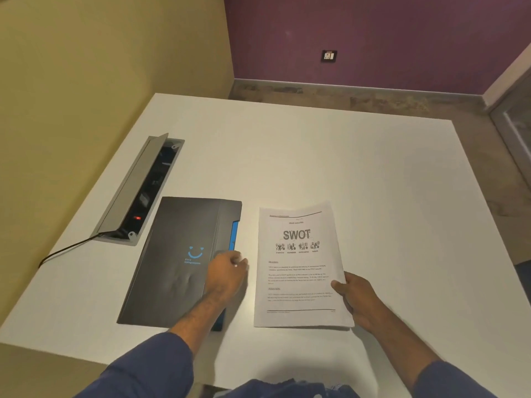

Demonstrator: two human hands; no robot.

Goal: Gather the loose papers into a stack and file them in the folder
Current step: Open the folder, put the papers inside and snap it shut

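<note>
Head view: the stack of papers (300,265) is pinched at its lower right edge by the right hand (357,300), thumb on the printed top sheet and the other fingers hidden beneath. The stack is held with its long axis running away from the person, the "SWOT" heading toward the far end and readable from the near side; the far right corner is curled slightly upward, and whether the near edge rests on the table cannot be told. Just left of it, the dark folder (178,259) is laid flat and closed, its long axis also pointing away but leaning a little to the right, a blue strip shown along its right edge. That right edge is met by the left hand (227,271), fingers curled down onto the cover near the blue strip; whether anything is actually gripped cannot be told. Both forearms are extended forward from blue sleeves. A narrow gap is left between folder and papers. The white table (330,162) lies bare beyond and to the right; a recessed cable box (143,191) with raised lid is set left of the folder.
</note>
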